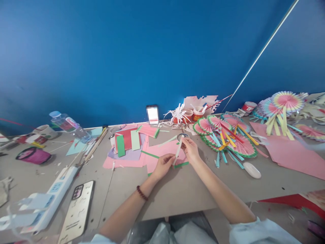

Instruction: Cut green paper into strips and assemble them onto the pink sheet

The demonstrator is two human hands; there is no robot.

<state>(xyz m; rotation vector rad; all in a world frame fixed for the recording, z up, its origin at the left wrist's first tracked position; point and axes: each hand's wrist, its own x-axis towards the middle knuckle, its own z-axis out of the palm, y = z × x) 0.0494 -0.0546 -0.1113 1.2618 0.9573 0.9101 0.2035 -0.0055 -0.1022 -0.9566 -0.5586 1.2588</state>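
Note:
My left hand is closed, pinching the lower end of a narrow pale strip of tape. Just above it, my right hand closes on the roll of tape, from which the strip runs down, stretched between both hands. Beneath them lies a pink paper sheet with green strips along some edges. Left of that, a lilac sheet bears a red piece, a dark green strip and a pale green strip. A pleated pink paper piece rests behind.
Pleated paper fans are heaped to the right, near a white oval object and pink sheets. Paper cups stand by the blue wall. At left are a phone, a power strip and a tilted bottle.

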